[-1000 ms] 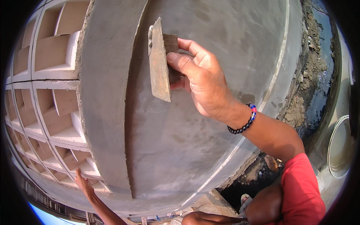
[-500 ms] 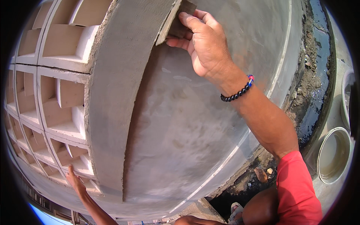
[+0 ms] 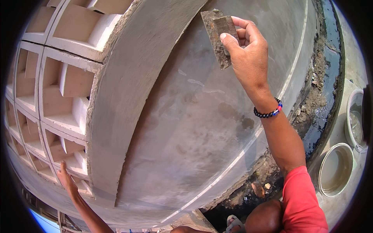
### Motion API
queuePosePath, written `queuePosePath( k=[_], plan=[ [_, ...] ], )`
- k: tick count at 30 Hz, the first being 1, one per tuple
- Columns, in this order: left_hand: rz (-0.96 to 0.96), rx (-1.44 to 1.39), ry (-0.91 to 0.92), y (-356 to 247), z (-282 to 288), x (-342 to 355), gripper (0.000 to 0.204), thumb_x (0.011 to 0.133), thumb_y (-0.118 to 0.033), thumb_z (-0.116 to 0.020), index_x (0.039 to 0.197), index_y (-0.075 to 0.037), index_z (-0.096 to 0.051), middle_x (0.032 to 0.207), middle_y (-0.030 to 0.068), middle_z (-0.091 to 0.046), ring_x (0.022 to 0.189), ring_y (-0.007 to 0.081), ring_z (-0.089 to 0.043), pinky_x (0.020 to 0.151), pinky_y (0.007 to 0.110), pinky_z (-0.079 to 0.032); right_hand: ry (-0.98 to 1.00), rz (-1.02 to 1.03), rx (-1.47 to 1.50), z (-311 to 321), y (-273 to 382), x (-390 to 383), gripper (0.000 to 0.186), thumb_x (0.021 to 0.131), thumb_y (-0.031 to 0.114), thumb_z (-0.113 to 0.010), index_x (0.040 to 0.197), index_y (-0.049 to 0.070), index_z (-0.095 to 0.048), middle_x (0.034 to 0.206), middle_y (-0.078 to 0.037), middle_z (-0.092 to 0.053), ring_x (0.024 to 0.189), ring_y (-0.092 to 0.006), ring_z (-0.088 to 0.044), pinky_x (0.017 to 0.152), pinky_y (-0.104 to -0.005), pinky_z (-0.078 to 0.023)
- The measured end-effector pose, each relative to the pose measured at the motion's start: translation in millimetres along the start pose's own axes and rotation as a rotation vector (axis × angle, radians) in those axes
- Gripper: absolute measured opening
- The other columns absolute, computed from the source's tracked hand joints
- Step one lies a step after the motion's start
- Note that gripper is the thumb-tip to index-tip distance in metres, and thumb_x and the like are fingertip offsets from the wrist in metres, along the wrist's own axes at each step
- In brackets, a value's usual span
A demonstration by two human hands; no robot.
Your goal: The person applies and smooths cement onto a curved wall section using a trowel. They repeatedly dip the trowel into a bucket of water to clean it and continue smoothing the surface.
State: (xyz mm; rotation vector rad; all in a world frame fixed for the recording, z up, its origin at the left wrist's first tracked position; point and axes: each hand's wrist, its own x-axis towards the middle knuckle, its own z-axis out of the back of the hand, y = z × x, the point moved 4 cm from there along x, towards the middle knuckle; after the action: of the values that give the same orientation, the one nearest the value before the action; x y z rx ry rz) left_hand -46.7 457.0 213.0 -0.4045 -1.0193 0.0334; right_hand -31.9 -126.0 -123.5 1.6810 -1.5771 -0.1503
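My right hand point(image 3: 246, 50) is closed on a thin, dirty metal trowel point(image 3: 213, 37) with a short plate grip, held over the smooth grey plastered wall point(image 3: 190, 128). The trowel is just right of the raised plaster band point(image 3: 120, 89), whose right edge has a dark shaded step. At lower left my left hand point(image 3: 68, 180) rests against the pale grid of hollow ventilation blocks point(image 3: 70, 77), fingers mostly stretched out, their tips partly among the block edges. A beaded bracelet is on my right wrist.
Along the right runs a ditch point(image 3: 322, 97) with dark water and rubble. Beyond it, a round basin of cloudy water point(image 3: 336, 169) and a second tub point(image 3: 355, 120) stand on a concrete ledge point(image 3: 349, 89). My knee and sandalled foot show at the bottom.
My right hand carried the trowel up along the band's edge, then moved right, off that edge, with the trowel turned. My left hand stays at the blocks; the view has shifted.
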Motion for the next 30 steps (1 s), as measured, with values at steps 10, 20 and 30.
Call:
queuePosePath(
  k=[10, 20, 30],
  plan=[
    [0.007, -0.109, 0.030, 16.4, 0.0, 13.5, 0.063, 0.086, -0.045, -0.064, 0.124, 0.002, -0.050, 0.107, 0.0094, -0.057, 0.094, 0.0187, -0.052, 0.079, 0.033, -0.041, 0.010, 0.320, -0.306, -47.3, 19.6, -0.7, 0.032, 0.081, 0.008, -0.063, 0.112, 0.003, -0.062, 0.091, -0.012, -0.064, 0.080, -0.0194, -0.062, 0.074, -0.0339, -0.051],
    [0.024, -0.049, -0.025, 7.7, 2.3, 6.6, 0.061, 0.084, -0.047, -0.064, 0.120, 0.000, -0.051, 0.104, 0.0069, -0.057, 0.090, 0.0171, -0.052, 0.074, 0.034, -0.040, 0.056, -0.237, 0.611, -19.7, 10.7, -13.1, 0.038, 0.091, 0.010, -0.057, 0.122, -0.007, -0.043, 0.094, -0.013, -0.066, 0.081, -0.0199, -0.067, 0.066, -0.0314, -0.057],
    [-0.011, -0.053, -0.049, 16.2, 1.2, 15.3, 0.059, 0.084, -0.048, -0.064, 0.117, 0.000, -0.052, 0.103, 0.0074, -0.057, 0.091, 0.0181, -0.053, 0.077, 0.034, -0.040, 0.055, -0.460, 0.820, -56.6, 4.2, -13.0, 0.040, 0.090, 0.010, -0.056, 0.120, -0.010, -0.038, 0.101, -0.019, -0.061, 0.083, -0.0216, -0.064, 0.061, -0.0345, -0.059]
  ],
)
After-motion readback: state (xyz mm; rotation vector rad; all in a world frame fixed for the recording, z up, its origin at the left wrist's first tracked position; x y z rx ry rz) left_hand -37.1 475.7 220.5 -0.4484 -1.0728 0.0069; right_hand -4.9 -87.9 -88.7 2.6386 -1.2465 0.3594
